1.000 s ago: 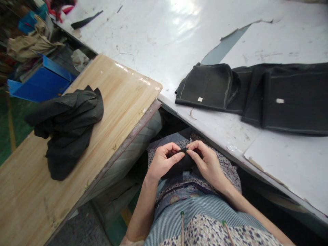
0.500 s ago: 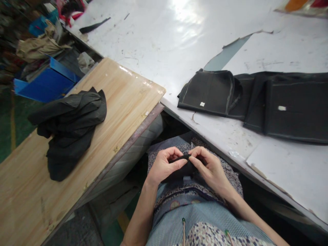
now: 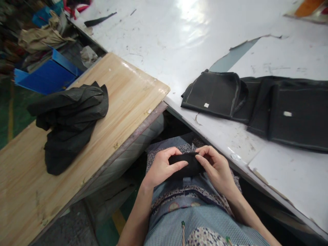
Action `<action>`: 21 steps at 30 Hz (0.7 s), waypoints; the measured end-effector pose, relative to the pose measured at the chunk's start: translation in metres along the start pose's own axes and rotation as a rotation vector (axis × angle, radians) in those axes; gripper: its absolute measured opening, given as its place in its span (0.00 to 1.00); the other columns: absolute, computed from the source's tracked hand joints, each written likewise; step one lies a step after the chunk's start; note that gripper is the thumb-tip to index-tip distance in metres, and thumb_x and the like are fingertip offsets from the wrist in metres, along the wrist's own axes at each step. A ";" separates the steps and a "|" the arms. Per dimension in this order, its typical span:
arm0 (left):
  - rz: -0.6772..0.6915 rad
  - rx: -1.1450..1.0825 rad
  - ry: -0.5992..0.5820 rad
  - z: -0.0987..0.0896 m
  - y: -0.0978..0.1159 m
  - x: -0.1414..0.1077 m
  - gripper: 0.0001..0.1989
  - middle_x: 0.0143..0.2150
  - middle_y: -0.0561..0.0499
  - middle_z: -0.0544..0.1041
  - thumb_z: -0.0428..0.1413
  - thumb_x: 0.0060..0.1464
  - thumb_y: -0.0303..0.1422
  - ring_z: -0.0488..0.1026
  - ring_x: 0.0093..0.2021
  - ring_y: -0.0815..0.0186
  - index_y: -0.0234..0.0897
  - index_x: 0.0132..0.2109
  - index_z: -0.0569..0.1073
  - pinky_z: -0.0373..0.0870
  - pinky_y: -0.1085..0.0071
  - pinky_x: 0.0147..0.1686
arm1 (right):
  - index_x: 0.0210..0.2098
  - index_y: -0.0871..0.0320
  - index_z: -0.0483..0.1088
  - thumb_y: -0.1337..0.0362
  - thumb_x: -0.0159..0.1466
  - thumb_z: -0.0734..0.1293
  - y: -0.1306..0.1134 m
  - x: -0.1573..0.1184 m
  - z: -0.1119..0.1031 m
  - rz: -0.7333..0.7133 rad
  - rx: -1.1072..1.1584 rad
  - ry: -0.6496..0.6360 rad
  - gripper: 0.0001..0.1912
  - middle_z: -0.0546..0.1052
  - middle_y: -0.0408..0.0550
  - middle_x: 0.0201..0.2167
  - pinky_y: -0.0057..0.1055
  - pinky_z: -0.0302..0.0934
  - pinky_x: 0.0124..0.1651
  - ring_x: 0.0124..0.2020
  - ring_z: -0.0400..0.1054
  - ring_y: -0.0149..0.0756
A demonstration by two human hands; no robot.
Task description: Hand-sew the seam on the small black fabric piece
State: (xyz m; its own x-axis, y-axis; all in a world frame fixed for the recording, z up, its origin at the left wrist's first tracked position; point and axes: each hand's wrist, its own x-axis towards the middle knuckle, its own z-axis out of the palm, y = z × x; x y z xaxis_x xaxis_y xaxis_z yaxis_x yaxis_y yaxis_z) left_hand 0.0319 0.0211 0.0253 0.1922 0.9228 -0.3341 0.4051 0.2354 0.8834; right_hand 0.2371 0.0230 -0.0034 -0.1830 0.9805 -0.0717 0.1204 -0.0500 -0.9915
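A small piece of black fabric (image 3: 186,167) is stretched between my two hands, just above my lap. My left hand (image 3: 164,167) grips its left end, thumb lying along the near face and fingers behind. At the upper right corner my right hand (image 3: 214,167) pinches the fabric's edge between thumb and fingertips. The lower part of the piece lies against my checked apron (image 3: 189,201). On the wooden board to my left sits a crumpled dark cloth (image 3: 74,123), touched by neither hand.
Folded black fabric panels (image 3: 217,94) with small white tags lie on the white table (image 3: 159,44), whose covering is torn. The wooden board (image 3: 133,99) meets that table at an angle. A blue box (image 3: 48,77) and heaped cloth stand beyond the board.
My hands have moved slightly apart, the right one shifting right, so more of the black fabric's flat face shows between them. The whole view has shifted a little.
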 end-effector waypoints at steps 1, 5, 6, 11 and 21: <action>-0.002 0.019 0.007 -0.001 0.000 -0.001 0.12 0.31 0.53 0.74 0.63 0.54 0.41 0.69 0.33 0.65 0.36 0.34 0.75 0.62 0.73 0.33 | 0.33 0.56 0.67 0.61 0.68 0.67 0.001 0.000 -0.002 0.007 -0.002 0.019 0.09 0.75 0.48 0.38 0.32 0.64 0.42 0.38 0.70 0.38; -0.045 -0.016 0.016 0.000 -0.001 -0.003 0.15 0.27 0.55 0.71 0.63 0.53 0.44 0.65 0.29 0.68 0.36 0.31 0.73 0.59 0.74 0.29 | 0.33 0.56 0.68 0.59 0.67 0.68 0.003 0.002 -0.008 0.051 0.024 -0.002 0.09 0.74 0.48 0.39 0.30 0.64 0.40 0.38 0.70 0.37; -0.054 -0.030 0.015 0.001 -0.001 -0.003 0.16 0.27 0.56 0.70 0.63 0.53 0.44 0.64 0.28 0.68 0.36 0.31 0.72 0.58 0.74 0.29 | 0.33 0.56 0.68 0.58 0.67 0.69 0.003 0.002 -0.009 0.059 0.031 -0.018 0.10 0.74 0.48 0.39 0.30 0.65 0.40 0.38 0.70 0.37; -0.064 -0.041 0.018 0.007 -0.002 -0.002 0.14 0.27 0.56 0.69 0.63 0.54 0.41 0.64 0.29 0.69 0.36 0.31 0.71 0.57 0.74 0.29 | 0.34 0.55 0.66 0.60 0.64 0.72 -0.004 0.004 -0.010 0.021 -0.037 -0.058 0.10 0.74 0.47 0.40 0.33 0.66 0.44 0.40 0.70 0.39; -0.025 -0.091 0.052 0.007 -0.003 -0.002 0.14 0.27 0.55 0.71 0.64 0.53 0.41 0.65 0.29 0.68 0.35 0.30 0.73 0.58 0.73 0.30 | 0.32 0.54 0.67 0.62 0.65 0.70 -0.007 0.000 -0.018 -0.059 0.006 -0.208 0.08 0.74 0.51 0.46 0.37 0.66 0.49 0.47 0.70 0.43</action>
State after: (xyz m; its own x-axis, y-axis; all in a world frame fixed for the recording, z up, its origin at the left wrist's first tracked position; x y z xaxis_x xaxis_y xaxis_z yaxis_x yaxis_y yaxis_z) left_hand 0.0364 0.0167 0.0206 0.1356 0.9303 -0.3409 0.3255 0.2832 0.9021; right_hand 0.2539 0.0271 0.0058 -0.3869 0.9215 -0.0338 0.0980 0.0047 -0.9952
